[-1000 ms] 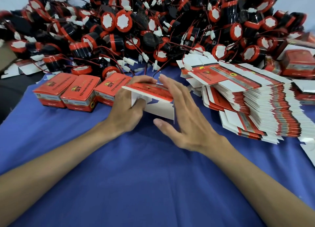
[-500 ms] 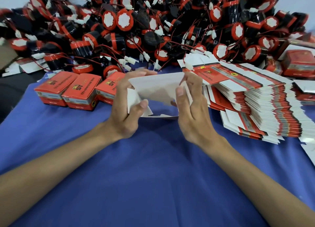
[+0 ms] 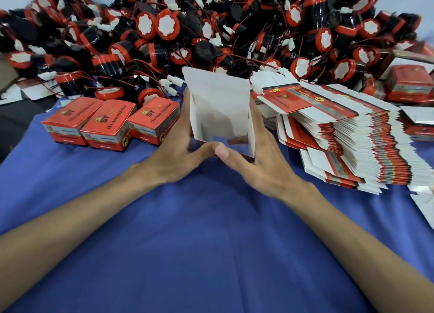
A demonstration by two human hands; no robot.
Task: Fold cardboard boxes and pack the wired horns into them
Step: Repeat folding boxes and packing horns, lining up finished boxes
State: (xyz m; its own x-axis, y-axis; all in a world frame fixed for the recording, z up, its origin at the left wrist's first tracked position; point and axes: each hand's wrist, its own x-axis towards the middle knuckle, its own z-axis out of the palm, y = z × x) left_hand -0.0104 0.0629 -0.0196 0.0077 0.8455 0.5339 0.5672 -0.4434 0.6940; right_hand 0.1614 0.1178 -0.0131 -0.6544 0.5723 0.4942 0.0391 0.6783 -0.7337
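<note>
Gripping the box (image 3: 220, 106) (white inside showing) between them: left hand (image 3: 173, 153), right hand (image 3: 260, 162), thumbs touching.

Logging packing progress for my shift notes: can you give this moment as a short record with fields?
held item: open box, white inside showing, no horn seen inside
left hand: grips its left side
right hand: grips its right side
closed boxes: three in a row, left of the hands
flat box stack: right of the hands
horn pile: along the far side
surface: blue cloth
</note>
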